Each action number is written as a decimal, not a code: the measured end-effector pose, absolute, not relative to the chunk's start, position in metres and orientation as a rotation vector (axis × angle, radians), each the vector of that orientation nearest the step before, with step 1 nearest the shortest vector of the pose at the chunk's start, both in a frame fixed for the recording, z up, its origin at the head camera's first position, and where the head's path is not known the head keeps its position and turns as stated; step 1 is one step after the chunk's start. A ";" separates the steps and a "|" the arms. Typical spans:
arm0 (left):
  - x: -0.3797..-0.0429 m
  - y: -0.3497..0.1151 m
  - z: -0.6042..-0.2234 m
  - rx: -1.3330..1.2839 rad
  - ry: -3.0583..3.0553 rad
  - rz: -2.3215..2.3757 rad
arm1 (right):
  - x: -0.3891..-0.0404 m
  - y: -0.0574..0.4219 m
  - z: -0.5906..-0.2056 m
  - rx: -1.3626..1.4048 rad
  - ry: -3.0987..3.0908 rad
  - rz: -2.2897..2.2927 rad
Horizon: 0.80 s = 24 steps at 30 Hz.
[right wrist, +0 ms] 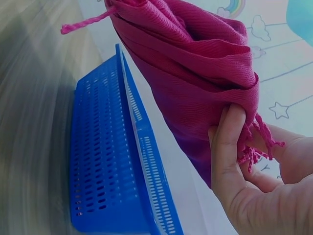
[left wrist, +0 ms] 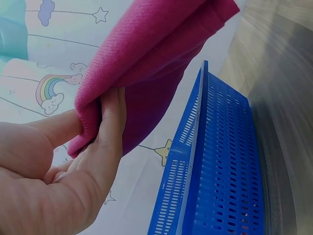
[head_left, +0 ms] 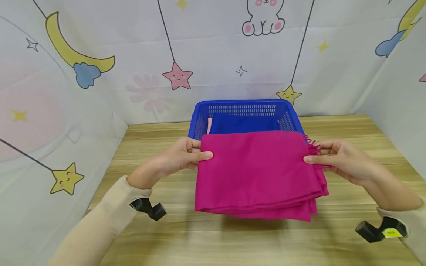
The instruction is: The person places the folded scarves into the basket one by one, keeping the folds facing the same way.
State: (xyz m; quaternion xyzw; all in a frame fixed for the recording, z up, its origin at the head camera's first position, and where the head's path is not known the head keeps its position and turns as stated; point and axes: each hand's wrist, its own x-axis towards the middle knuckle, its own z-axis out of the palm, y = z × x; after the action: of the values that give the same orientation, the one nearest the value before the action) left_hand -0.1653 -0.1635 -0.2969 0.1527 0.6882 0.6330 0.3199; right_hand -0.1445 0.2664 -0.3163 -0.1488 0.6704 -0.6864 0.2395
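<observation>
A folded magenta scarf point(head_left: 256, 170) with twisted fringe along its right side hangs between both hands, in front of and above the near rim of a blue plastic basket point(head_left: 244, 102). My left hand point(head_left: 181, 155) pinches its upper left edge, thumb on the near face and fingers behind. On the opposite side my right hand point(head_left: 342, 160) pinches the fringed edge the same way. Several folded layers show in the right wrist view, where the scarf point(right wrist: 195, 73) droops past the fingers. Inside the basket lies a folded blue cloth point(head_left: 244, 123), its lower part hidden by the scarf.
A bit of pink cloth point(head_left: 209, 125) shows at the basket's left inner side. The basket stands on a wood-grain table point(head_left: 159, 229) near the back. White curtains point(head_left: 213, 48) printed with stars and moons enclose the table at the back and sides.
</observation>
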 end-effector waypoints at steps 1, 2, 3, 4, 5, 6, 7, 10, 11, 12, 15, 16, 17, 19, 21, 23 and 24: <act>-0.167 -0.163 -0.296 0.401 1.807 1.669 | -0.146 0.266 -0.316 -0.401 1.841 -1.880; -0.168 -0.163 -0.296 0.398 1.802 1.676 | -0.147 0.266 -0.315 -0.388 1.851 -1.880; -0.170 -0.162 -0.295 0.394 1.798 1.681 | -0.148 0.266 -0.315 -0.371 1.863 -1.879; -0.171 -0.162 -0.295 0.390 1.794 1.685 | -0.150 0.266 -0.314 -0.356 1.876 -1.877; -0.172 -0.161 -0.295 0.389 1.789 1.690 | -0.151 0.265 -0.313 -0.341 1.888 -1.876; -0.173 -0.161 -0.294 0.386 1.784 1.695 | -0.152 0.265 -0.313 -0.332 1.895 -1.879; -0.174 -0.160 -0.294 0.382 1.783 1.699 | -0.154 0.265 -0.312 -0.324 1.901 -1.882; -0.177 -0.159 -0.292 0.371 1.784 1.706 | -0.157 0.264 -0.310 -0.315 1.913 -1.888; -0.178 -0.159 -0.292 0.373 1.786 1.707 | -0.159 0.264 -0.309 -0.317 1.913 -1.892; -0.180 -0.158 -0.291 0.370 1.787 1.709 | -0.160 0.264 -0.308 -0.320 1.913 -1.895; -0.183 -0.158 -0.290 0.364 1.784 1.711 | -0.163 0.265 -0.306 -0.317 1.924 -1.894; -0.184 -0.158 -0.289 0.362 1.782 1.712 | -0.165 0.265 -0.306 -0.314 1.932 -1.892; -0.185 -0.157 -0.289 0.360 1.782 1.713 | -0.166 0.265 -0.305 -0.309 1.945 -1.886; -0.188 -0.157 -0.288 0.358 1.777 1.718 | -0.168 0.265 -0.304 -0.293 1.967 -1.876; -0.190 -0.157 -0.287 0.360 1.773 1.723 | -0.171 0.264 -0.303 -0.272 1.978 -1.871; -0.192 -0.157 -0.286 0.368 1.772 1.724 | -0.173 0.263 -0.302 -0.261 1.979 -1.868; -0.193 -0.157 -0.285 0.370 1.771 1.726 | -0.175 0.263 -0.301 -0.263 1.973 -1.870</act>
State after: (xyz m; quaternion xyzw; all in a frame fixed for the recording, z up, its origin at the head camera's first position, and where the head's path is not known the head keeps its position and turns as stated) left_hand -0.1928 -0.1569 -0.2854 0.1405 0.6721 0.6550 0.3153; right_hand -0.1748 0.2627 -0.3012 -0.0944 0.7072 -0.6704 0.2037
